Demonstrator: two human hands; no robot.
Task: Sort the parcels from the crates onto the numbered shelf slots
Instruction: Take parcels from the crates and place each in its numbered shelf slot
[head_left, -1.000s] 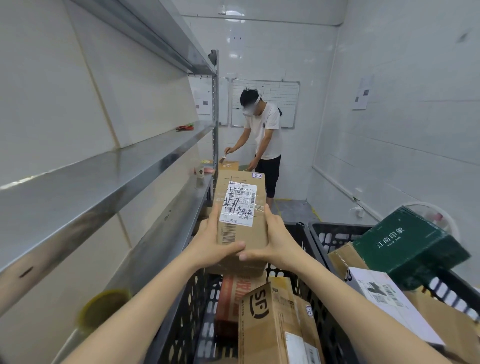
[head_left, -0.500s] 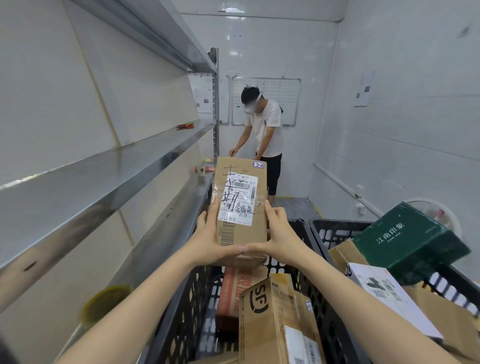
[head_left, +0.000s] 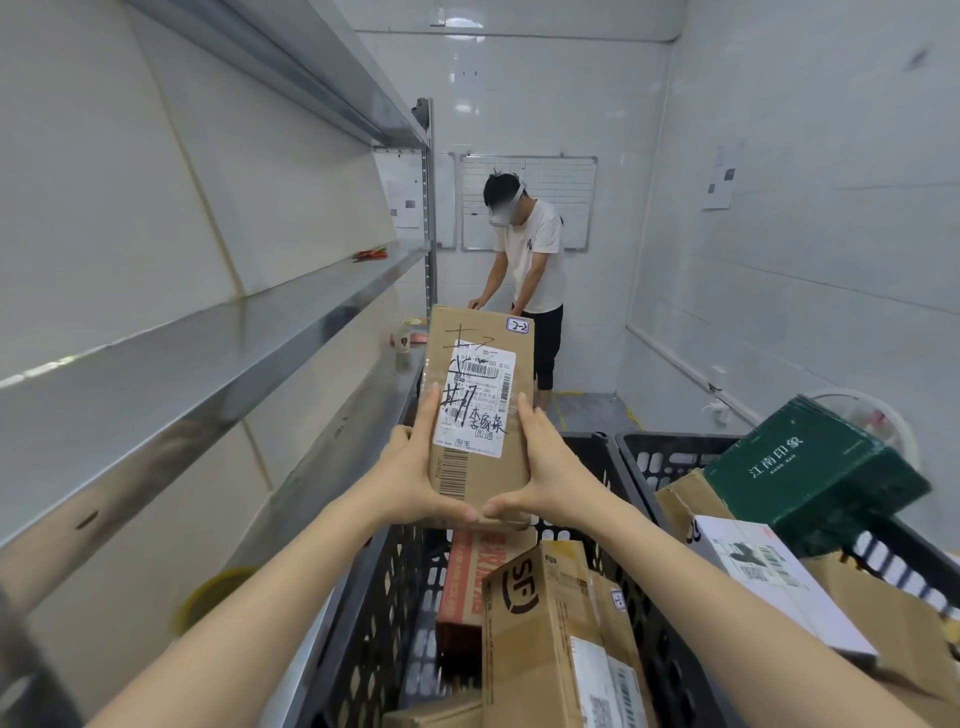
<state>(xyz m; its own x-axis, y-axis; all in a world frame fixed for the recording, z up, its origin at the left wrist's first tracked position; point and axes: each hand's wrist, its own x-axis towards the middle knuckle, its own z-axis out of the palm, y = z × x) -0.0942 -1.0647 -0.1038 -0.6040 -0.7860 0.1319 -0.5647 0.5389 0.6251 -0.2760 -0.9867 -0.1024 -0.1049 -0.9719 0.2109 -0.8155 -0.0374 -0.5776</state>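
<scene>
I hold a long brown cardboard parcel upright in front of me, above the black crate. It carries a white shipping label with black handwriting and a small "2-2" sticker at its top right corner. My left hand grips its lower left edge, and my right hand grips its lower right edge; the thumbs meet under its bottom end. Below it in the crate lie an SF-marked brown box and a red-printed box. The steel shelves run along my left.
A second black crate on the right holds a dark green box, a white parcel and brown cartons. Another person stands at the far end of the aisle. A cup and red-handled tool sit on the shelves.
Both hands have lifted the parcel higher above the crate and tilted it more upright, its label now facing me. The person at the far end leaned further over their work.
</scene>
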